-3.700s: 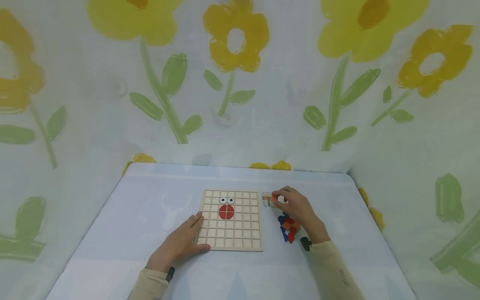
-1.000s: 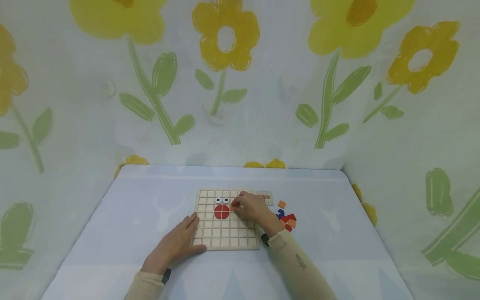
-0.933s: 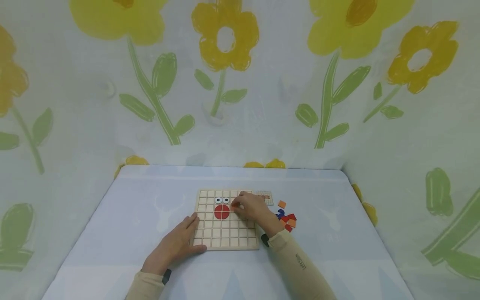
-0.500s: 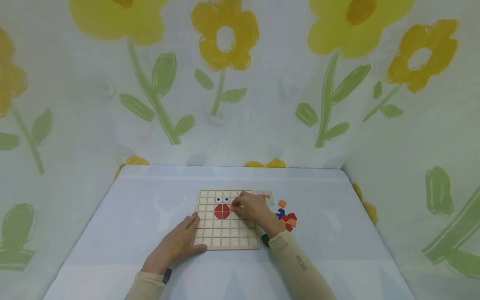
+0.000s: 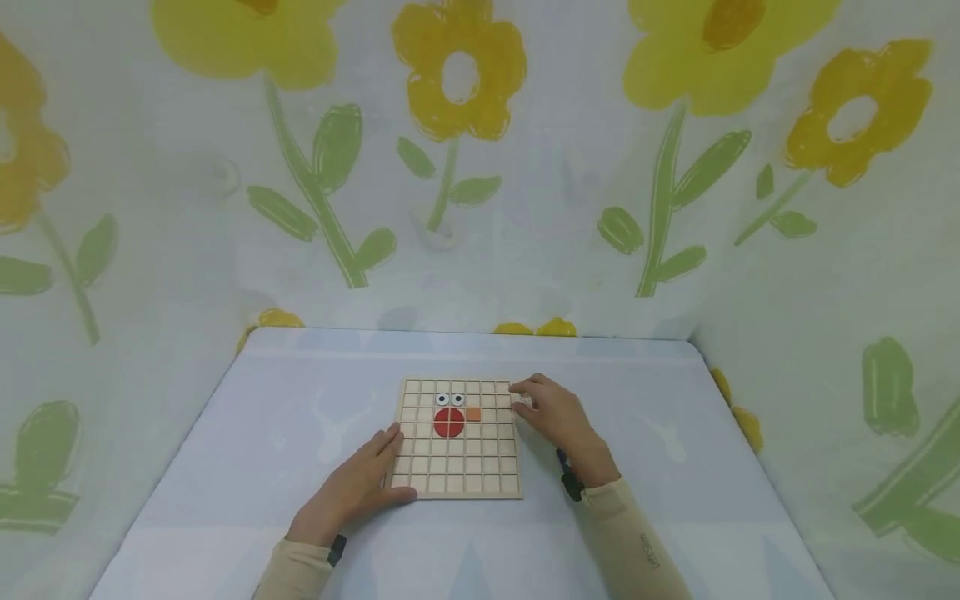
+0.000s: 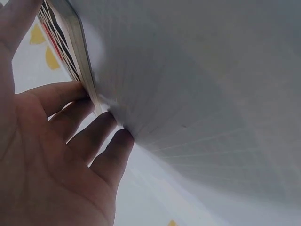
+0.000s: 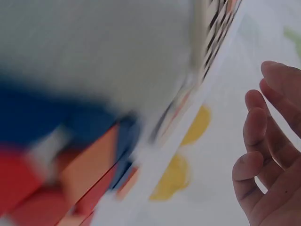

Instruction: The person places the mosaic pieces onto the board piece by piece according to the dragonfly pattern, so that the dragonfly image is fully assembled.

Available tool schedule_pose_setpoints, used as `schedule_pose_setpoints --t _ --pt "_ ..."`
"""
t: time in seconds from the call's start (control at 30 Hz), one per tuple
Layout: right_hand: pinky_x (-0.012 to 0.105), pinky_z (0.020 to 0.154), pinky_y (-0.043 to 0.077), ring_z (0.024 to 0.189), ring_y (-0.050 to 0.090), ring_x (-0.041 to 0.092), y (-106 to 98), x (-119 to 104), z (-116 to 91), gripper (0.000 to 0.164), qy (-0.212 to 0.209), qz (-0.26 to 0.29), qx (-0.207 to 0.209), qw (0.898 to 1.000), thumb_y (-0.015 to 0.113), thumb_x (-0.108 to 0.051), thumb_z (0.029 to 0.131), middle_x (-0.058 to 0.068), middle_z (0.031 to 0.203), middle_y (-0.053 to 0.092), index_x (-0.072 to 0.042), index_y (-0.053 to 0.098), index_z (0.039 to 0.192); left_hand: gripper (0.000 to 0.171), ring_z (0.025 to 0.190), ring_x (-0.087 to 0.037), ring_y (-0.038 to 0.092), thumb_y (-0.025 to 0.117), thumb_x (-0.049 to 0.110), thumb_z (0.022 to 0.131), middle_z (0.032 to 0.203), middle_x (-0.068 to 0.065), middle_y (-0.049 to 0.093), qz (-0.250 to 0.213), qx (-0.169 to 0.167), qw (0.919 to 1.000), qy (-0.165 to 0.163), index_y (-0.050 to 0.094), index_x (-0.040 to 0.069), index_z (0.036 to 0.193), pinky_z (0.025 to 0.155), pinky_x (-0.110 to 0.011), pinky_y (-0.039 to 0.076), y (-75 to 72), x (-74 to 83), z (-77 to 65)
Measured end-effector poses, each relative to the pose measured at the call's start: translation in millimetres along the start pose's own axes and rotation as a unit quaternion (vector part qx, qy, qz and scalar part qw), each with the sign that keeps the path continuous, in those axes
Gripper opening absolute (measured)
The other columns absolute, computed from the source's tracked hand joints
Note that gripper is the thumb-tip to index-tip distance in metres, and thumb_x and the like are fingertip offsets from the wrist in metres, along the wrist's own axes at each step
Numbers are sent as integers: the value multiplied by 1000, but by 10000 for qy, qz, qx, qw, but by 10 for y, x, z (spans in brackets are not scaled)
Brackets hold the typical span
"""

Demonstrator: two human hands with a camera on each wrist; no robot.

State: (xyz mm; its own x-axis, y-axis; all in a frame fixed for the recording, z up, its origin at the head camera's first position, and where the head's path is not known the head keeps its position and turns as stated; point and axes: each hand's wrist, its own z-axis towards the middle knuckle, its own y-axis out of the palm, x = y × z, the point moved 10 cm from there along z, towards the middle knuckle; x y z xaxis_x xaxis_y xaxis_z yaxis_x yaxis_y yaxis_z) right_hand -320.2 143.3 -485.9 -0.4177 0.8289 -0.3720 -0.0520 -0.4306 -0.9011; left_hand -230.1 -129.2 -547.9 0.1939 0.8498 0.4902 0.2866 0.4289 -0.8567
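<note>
A wooden grid board lies on the table, bearing two eye tiles, a red circle of quarter pieces and a square orange tile right of the circle. Against its left edge rest the fingers of my left hand, with the thumb along the near edge. My right hand hovers beside the board's right side, fingers loosely bent and apart, holding nothing. Beneath it in the head view, a small picture card is mostly hidden.
Loose blue pieces, red pieces and orange pieces lie heaped in the right wrist view; the right hand and wrist hide nearly all of them from the head camera. A flower-printed curtain stands behind the table.
The right hand has let go of the orange tile, which now sits on the board, and has moved right over the card and loose pieces. The left hand stays at the board's edge.
</note>
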Motion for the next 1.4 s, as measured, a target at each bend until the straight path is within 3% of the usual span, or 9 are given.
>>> schedule_pose_setpoints --t 0.17,0.33,0.6,0.9,1.13,1.4 --pt "26 61 52 76 55 8 -97 367 -148 29 467 -150 63 9988 79 -25 91 -4 113 67 -21 75 120 106 152 -34 22 80 56 80 168 -7 22 -70 -19 10000 -29 31 6 159 122 -49 27 19 -20 -4" --pt "35 74 60 86 59 16 -176 689 -276 33 1187 -285 -246 9922 76 -28 93 0 121 64 -21 72 125 106 152 -35 22 80 56 80 168 -7 21 -79 14 10000 -19 30 6 159 122 -50 28 24 -31 -12" --pt "37 75 59 85 59 19 -227 1014 -386 36 1489 -447 -497 9866 76 -33 93 3 114 66 -16 72 125 106 152 -35 22 79 57 80 168 -7 21 -74 104 9999 57 30 6 159 122 -50 28 25 -34 -11" --pt "38 78 60 81 58 19 -156 1057 -372 36 1592 -497 -784 9829 77 -30 92 6 111 67 -13 72 124 106 152 -35 22 80 56 80 168 -8 20 -78 98 9999 34 29 6 159 122 -50 28 16 -41 -24" --pt "44 88 59 94 63 21 -79 1068 -301 33 1590 -543 -1016 9805 79 -27 91 5 108 69 -11 75 119 105 152 -36 22 79 56 81 168 -8 21 -72 83 9999 35 31 5 159 121 -51 29 11 -21 -31" --pt "41 85 58 86 58 18 -20 1094 -282 30 1802 -541 -1197 9748 80 -27 90 1 101 67 -11 75 115 105 152 -35 23 80 55 80 168 -7 22 -16 104 9999 11 31 6 159 121 -50 29 18 -9 -21"
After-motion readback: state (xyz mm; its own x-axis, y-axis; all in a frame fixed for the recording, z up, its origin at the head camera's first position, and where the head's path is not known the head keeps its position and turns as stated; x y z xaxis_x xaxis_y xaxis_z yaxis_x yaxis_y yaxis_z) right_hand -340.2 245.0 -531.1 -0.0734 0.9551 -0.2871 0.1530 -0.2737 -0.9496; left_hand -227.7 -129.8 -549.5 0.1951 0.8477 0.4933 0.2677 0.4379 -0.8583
